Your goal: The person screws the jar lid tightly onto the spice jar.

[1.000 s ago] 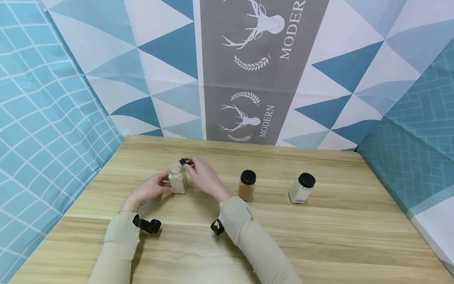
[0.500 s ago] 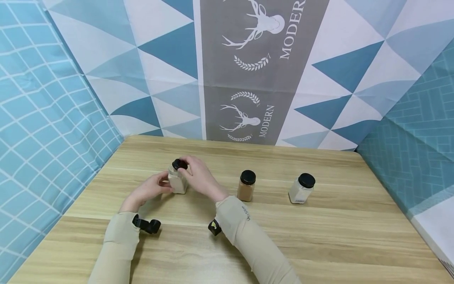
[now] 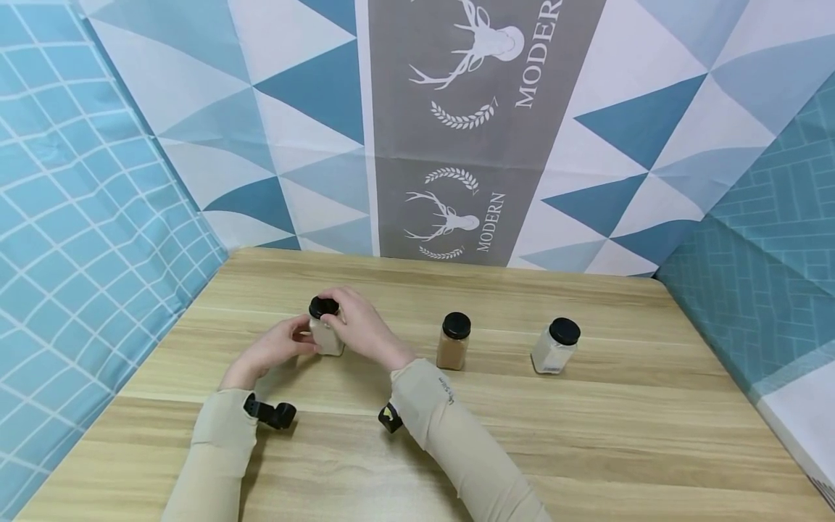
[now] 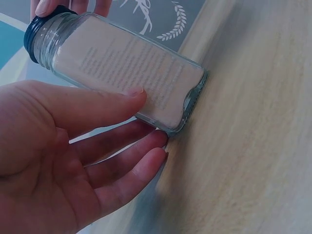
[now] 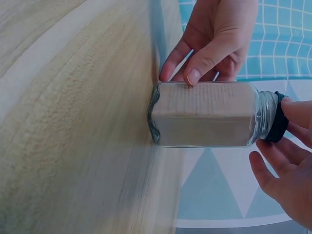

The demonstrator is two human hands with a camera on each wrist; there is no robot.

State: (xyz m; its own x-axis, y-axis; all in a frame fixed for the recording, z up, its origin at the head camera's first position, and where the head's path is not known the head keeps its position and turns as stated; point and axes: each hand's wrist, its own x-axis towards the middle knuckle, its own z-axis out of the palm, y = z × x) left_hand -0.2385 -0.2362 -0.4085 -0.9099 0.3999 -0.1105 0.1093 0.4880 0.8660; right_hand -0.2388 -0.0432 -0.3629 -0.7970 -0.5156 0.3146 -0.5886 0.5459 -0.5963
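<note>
A glass jar (image 5: 204,114) of pale powder stands upright at the left of the table, its printed label facing my left hand. My left hand (image 3: 275,346) holds it low, thumb on one side and fingers around the other. On the jar's mouth sits a black lid (image 5: 278,119), slightly tilted over the threaded neck in the right wrist view. Thumb and fingers of my right hand (image 3: 360,326) pinch that lid at its edge. Glass threads show below the lid in the left wrist view.
To the right stand a black-capped jar of brown powder (image 3: 453,342) and, farther over, a black-capped jar of white powder (image 3: 553,349). The wooden table (image 3: 587,449) meets patterned cloth walls behind and at both sides. A black wrist camera (image 3: 277,415) sits by the left sleeve.
My right hand has brought the black lid leftward from beside the open jar onto its mouth. My left hand and the jar have stayed in place.
</note>
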